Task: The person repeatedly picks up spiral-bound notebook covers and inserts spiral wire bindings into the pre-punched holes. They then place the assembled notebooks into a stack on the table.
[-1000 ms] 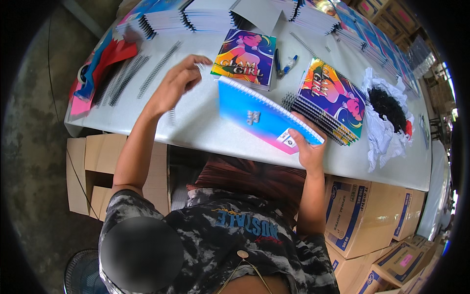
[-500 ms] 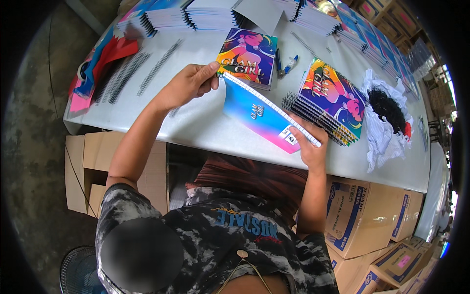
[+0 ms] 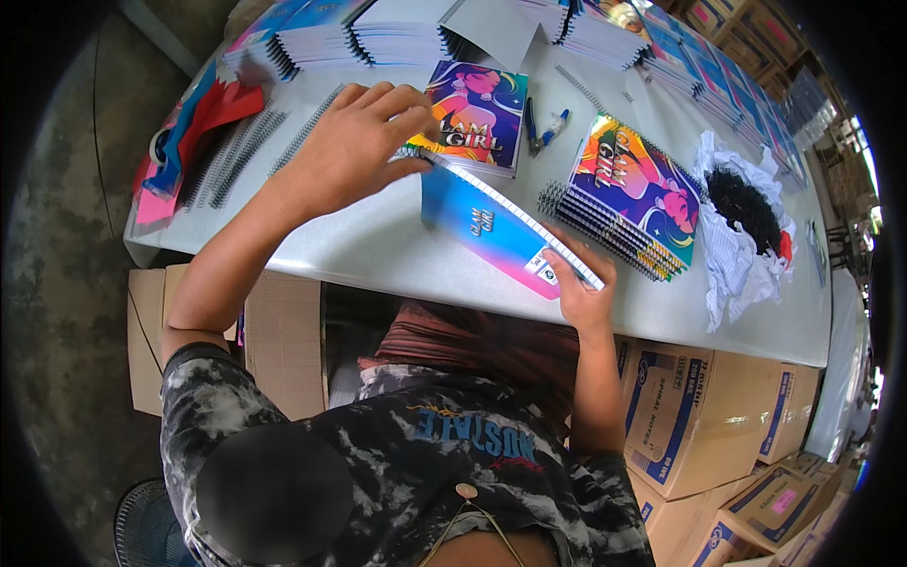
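Our right hand grips a flat notebook with a blue-to-pink cover and a white punched edge; its fingers are closed around the lower right end, thumb on the cover. We hold this notebook tilted above the near edge of the smooth pale grey table, around the middle of that edge. Our left hand is at the notebook's upper left corner, fingers curved and thumb a little apart from them; we cannot tell whether they pinch anything there.

Just beyond the held notebook, toward the table's far edge, lies a stack of notebooks with purple, orange and yellow illustrated covers. Beside it to the right we see a slim dark blue tool. Nearer the table's right edge stands a neat pile of black-coil-bound notebooks with the same illustrated cover, and to its right a tangled black heap sits on a crumpled white striped cloth.

Toward the table's left edge we have loose grey wire coils, a bright red sheet and a blue tape dispenser. Tall stacks of coil-bound notebooks with blue covers line the far edge. Brown cardboard boxes stand below the near edge.
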Tool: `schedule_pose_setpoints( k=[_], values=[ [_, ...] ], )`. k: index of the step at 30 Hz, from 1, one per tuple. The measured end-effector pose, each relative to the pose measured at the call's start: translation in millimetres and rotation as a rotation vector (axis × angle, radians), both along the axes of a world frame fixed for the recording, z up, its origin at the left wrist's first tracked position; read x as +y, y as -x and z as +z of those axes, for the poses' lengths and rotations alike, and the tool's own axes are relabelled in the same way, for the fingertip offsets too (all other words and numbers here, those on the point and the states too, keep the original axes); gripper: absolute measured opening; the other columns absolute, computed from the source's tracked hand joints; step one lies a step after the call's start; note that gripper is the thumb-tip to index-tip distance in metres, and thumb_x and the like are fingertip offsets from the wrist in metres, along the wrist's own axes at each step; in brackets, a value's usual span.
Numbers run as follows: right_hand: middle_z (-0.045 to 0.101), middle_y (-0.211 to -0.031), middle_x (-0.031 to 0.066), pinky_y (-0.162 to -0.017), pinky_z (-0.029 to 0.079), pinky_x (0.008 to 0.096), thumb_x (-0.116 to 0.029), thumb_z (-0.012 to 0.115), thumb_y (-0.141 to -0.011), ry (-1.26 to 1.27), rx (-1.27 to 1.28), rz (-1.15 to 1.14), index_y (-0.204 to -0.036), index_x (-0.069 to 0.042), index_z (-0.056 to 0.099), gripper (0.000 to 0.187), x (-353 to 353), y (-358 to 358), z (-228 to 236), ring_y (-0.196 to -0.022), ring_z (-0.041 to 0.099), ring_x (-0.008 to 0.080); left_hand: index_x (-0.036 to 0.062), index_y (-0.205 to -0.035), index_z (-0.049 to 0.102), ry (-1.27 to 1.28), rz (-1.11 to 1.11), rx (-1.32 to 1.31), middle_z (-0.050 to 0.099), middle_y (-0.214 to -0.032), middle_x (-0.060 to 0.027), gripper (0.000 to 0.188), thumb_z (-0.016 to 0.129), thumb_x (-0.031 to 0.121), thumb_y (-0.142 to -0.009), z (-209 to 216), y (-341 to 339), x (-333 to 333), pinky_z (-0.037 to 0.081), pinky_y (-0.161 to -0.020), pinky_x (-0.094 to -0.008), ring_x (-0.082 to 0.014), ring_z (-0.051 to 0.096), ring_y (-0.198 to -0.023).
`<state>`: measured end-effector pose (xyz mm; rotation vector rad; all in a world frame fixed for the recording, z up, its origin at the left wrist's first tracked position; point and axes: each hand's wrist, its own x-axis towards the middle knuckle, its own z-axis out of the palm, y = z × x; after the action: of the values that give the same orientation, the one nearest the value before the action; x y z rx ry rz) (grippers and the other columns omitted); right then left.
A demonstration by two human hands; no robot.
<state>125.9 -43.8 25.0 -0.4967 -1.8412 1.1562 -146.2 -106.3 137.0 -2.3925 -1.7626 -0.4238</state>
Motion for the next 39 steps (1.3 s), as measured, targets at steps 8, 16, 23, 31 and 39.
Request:
schedule_pose_setpoints(
  k=[8,16,23,31,39],
  values=[
    [0.064,-0.104,0.0156,-0.082,0.049,0.0288,0.012,0.050,-0.076,-0.161,0.031,-0.002,-0.107,0.003,0.061,0.035,-8,9,-7,-0.095,0.063,0.0241,0.0052,-0.129,0.041,-0.672,0.183,0.140,0.040,-0.131,-0.0203,0.079,0.056,0.059,-0.073,-40,-10,-1,0.020,-0.101,-0.0516,-0.0375,0.031,-0.125],
    [0.064,-0.103,0.0149,-0.079,0.050,0.0305,0.004,0.057,-0.076,-0.331,0.048,0.019,-0.107,0.001,0.061,0.031,-24,16,-7,-0.092,0.064,0.0266,-0.0099,-0.132,0.027,-0.831,0.098,0.102,0.003,-0.141,-0.0328,0.110,0.030,0.081,-0.070,-84,14,-9,-0.007,-0.099,-0.0628,-0.0493,-0.004,-0.131],
    [0.065,-0.099,0.0171,-0.080,0.050,0.0323,-0.002,0.064,-0.074,-0.436,0.090,-0.008,-0.104,-0.001,0.064,0.030,-25,21,-6,-0.091,0.064,0.0271,-0.0096,-0.132,0.027,-0.685,-0.153,0.124,0.012,-0.142,-0.0296,0.109,0.031,0.081,-0.071,-125,6,-39,-0.003,-0.102,-0.0604,-0.0460,0.000,-0.133],
    [0.064,-0.100,0.0174,-0.076,0.052,0.0311,0.000,0.064,-0.073,-0.433,0.102,0.036,-0.105,-0.001,0.063,0.033,-22,27,-5,-0.090,0.064,0.0275,0.0051,-0.120,0.050,-0.755,-0.234,0.264,0.033,-0.133,-0.0246,0.080,0.034,0.072,-0.079,-128,-13,-51,0.018,-0.100,-0.0595,-0.0418,0.029,-0.123],
    [0.065,-0.100,0.0156,-0.076,0.052,0.0317,0.001,0.065,-0.072,-0.394,0.098,0.019,-0.109,-0.002,0.061,0.038,-27,24,-8,-0.089,0.065,0.0264,0.0023,-0.133,0.034,-0.623,-0.399,0.010,0.036,-0.130,-0.0235,0.093,0.033,0.075,-0.075,-140,-32,-48,0.007,-0.100,-0.0625,-0.0412,0.024,-0.127]
  ],
)
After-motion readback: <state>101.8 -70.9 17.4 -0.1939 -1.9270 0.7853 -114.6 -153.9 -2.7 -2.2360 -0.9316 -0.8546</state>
